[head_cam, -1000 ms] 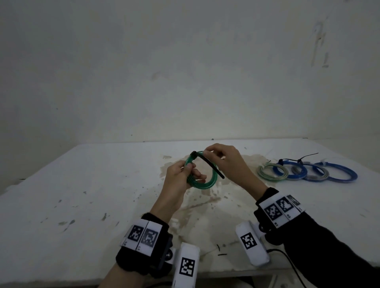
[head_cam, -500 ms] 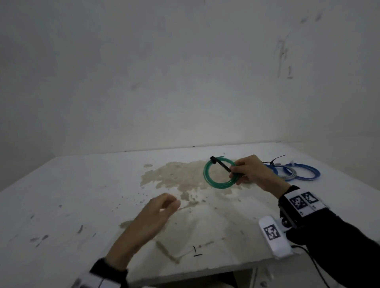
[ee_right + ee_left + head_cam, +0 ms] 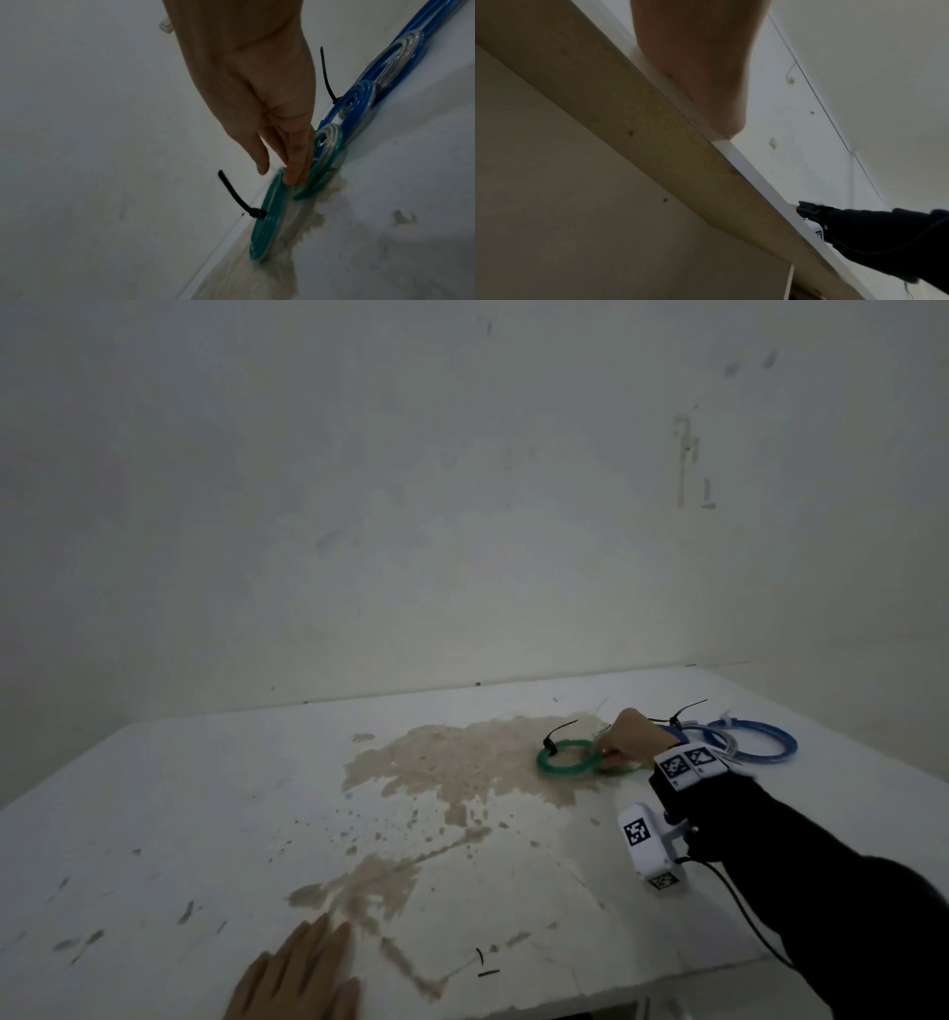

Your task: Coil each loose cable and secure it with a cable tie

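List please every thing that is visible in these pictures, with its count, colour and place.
green cable coil: one, green, on the table beside the row of coils, under the right fingertips
black cable tie: one, black, closed round the green cable coil, tail sticking up
other coils: several, blue, grey and pale green, overlapping in a row at the far right
table: one, white with brown stains
wall: grey-white, behind the table
left hand: flat at the near table edge
right hand: straight fingers touching the green cable coil, dark sleeve
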